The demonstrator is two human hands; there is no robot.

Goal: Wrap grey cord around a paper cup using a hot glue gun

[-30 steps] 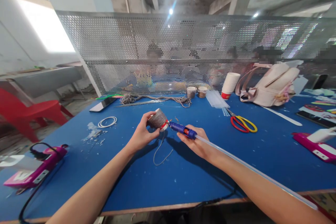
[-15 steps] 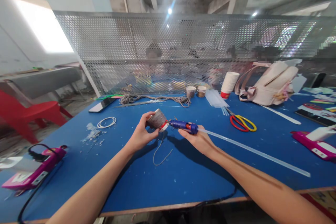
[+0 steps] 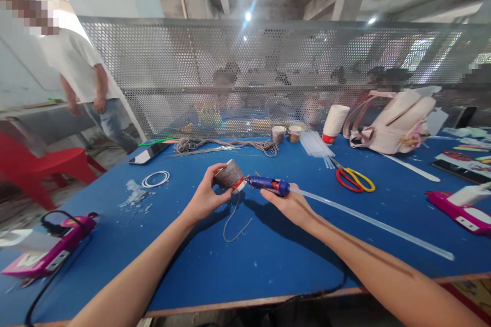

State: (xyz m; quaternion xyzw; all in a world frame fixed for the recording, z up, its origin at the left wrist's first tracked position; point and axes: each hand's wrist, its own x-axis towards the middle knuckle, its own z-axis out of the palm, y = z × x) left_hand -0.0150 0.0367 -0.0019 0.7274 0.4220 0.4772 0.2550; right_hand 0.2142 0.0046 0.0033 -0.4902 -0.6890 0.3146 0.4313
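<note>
In my left hand (image 3: 207,193) is a paper cup (image 3: 231,176) tilted on its side, most of it wrapped in grey cord, with a red and white band bare at one end. The fingers and thumb close round it. A loose tail of grey cord (image 3: 226,232) hangs from it onto the blue table. My right hand (image 3: 290,205) grips a blue hot glue gun (image 3: 268,184), its nozzle at the cup's red band; whether the tip touches I cannot tell. A long clear glue stick (image 3: 372,221) sticks out of the gun's back.
Bundled grey cord (image 3: 226,146), stacked paper cups (image 3: 335,123), spare glue sticks (image 3: 315,143) and scissors (image 3: 355,179) lie beyond my hands. Pink power strips (image 3: 49,255) sit at both sides. A perforated metal screen (image 3: 161,71) stands behind; a person (image 3: 79,66) is at far left.
A person in a white top has come into view at the far left, beyond the table. My hands, the cup and the glue gun are nearly where they were.
</note>
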